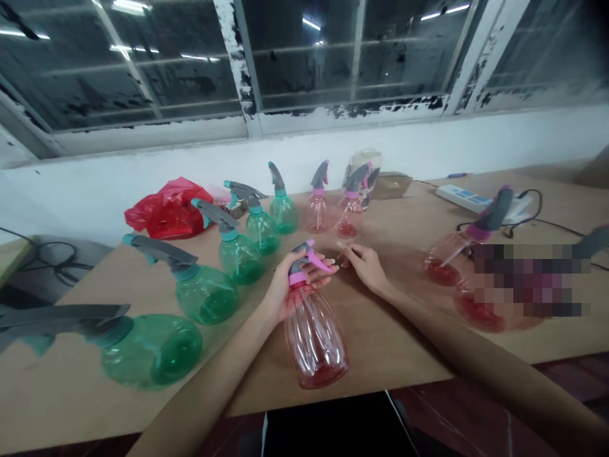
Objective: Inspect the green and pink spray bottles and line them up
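A clear pink spray bottle [316,343] with a grey and pink trigger head is tilted in front of me. My left hand [290,279] is closed around its neck, with some fingers behind the pink trigger. Just right of the trigger, my right hand [364,265] is held above the table, thumb and fingers drawn together; whatever they may hold is too small to tell. Beyond the hands stand two more pink spray bottles [318,212]. Along the left side runs a row of several green spray bottles [207,295] with grey heads.
Further pink bottles [445,257] stand at the right, one partly blurred out. A red plastic bag [176,209] lies at the back left. A white power strip [469,200] with black cables is at the back right, near a patterned container [366,171]. The wooden table [380,349] ends close to my body.
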Demonstrator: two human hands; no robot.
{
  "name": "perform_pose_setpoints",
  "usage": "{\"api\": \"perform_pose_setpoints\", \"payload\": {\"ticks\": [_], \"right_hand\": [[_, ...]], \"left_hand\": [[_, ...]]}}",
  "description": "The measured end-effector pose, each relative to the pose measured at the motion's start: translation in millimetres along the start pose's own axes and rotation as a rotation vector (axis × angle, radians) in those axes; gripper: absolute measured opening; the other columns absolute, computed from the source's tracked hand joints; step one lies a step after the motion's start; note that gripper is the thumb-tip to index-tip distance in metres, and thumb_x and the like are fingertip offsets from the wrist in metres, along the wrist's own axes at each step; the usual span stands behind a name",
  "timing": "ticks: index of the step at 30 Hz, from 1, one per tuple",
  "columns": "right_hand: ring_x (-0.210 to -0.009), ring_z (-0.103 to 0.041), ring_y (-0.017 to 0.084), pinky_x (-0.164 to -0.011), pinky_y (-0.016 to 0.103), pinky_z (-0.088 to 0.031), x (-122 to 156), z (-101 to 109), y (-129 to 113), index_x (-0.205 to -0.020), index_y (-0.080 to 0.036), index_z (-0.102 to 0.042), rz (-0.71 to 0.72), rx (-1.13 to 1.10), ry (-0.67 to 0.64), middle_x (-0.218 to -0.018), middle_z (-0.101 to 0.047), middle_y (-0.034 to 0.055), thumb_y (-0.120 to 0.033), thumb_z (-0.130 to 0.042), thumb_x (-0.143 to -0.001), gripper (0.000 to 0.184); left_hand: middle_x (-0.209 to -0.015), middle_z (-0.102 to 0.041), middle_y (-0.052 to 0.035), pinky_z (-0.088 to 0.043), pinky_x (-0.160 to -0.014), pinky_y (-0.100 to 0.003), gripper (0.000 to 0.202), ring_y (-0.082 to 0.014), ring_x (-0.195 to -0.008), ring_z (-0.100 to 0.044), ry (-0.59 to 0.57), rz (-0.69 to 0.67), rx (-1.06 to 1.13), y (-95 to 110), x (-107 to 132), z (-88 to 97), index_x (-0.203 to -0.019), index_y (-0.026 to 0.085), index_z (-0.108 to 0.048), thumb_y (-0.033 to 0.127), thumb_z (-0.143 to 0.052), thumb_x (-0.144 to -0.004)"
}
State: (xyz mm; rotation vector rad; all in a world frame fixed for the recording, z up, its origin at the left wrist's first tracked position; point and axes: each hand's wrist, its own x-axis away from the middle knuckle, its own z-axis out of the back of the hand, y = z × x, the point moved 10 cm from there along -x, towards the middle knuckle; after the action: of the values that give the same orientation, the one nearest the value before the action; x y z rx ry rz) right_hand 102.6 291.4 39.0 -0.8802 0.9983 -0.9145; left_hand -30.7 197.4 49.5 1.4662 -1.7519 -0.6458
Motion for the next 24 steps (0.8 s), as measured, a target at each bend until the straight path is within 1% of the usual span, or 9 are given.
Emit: {"api": "perform_pose_setpoints", "payload": {"ticks": [4,8,12,18,24], "right_hand": [[-0.069,-0.065,0.021,-0.073,0.032,-0.045,-4.0,11.0,8.2,-0.066,-0.02,-0.064,0.005,0.039,0.042,-0.068,-0.069,0.0043,-0.061,-0.05,-0.082,0.046],[-0.074,-0.066,0.022,-0.076,0.034,-0.046,-3.6,12.5,8.2,-0.066,-0.02,-0.065,0.012,0.055,0.039,-0.073,-0.071,0.0048,-0.06,-0.053,-0.08,0.044],[-0.071,-0.065,0.021,-0.075,0.033,-0.047,-4.4,14.0,6.7,-0.065,-0.02,-0.065,0.017,0.054,0.033,-0.07,-0.07,0.0043,-0.061,-0.053,-0.079,0.045],[-0.065,-0.064,0.018,-0.068,0.03,-0.049,-9.6,22.5,13.0,-0.068,-0.018,-0.063,0.001,0.013,0.058,-0.067,-0.067,0.0048,-0.064,-0.045,-0.082,0.051],[-0.06,-0.063,0.016,-0.064,0.028,-0.049,-10.9,26.4,15.6,-0.066,-0.017,-0.063,-0.023,-0.015,0.078,-0.062,-0.065,0.0047,-0.066,-0.045,-0.082,0.055]], "left_hand": [[-0.095,-0.073,-0.0164,-0.055,-0.081,-0.034,0.031,-0.0271,-0.097,-0.069,0.027,0.022,0.015,-4.1,-1.0,3.9,-0.089,0.009,-0.068,0.035,-0.051,-0.087],[-0.095,-0.073,-0.0164,-0.055,-0.08,-0.034,0.031,-0.0272,-0.096,-0.069,0.055,0.021,0.001,-4.0,-1.4,6.4,-0.087,0.009,-0.068,0.037,-0.054,-0.084],[-0.095,-0.073,-0.0164,-0.055,-0.081,-0.034,0.03,-0.0268,-0.097,-0.069,0.062,0.033,-0.012,-5.3,-3.9,8.6,-0.086,0.01,-0.067,0.037,-0.055,-0.084],[-0.093,-0.073,-0.0148,-0.055,-0.076,-0.031,0.031,-0.0248,-0.092,-0.07,0.04,0.048,-0.02,-7.4,-3.0,6.5,-0.087,0.009,-0.068,0.038,-0.054,-0.085],[-0.087,-0.073,-0.0137,-0.054,-0.071,-0.029,0.03,-0.0239,-0.084,-0.07,0.036,0.009,-0.045,-1.7,1.8,0.4,-0.083,0.009,-0.069,0.036,-0.055,-0.083]]}}
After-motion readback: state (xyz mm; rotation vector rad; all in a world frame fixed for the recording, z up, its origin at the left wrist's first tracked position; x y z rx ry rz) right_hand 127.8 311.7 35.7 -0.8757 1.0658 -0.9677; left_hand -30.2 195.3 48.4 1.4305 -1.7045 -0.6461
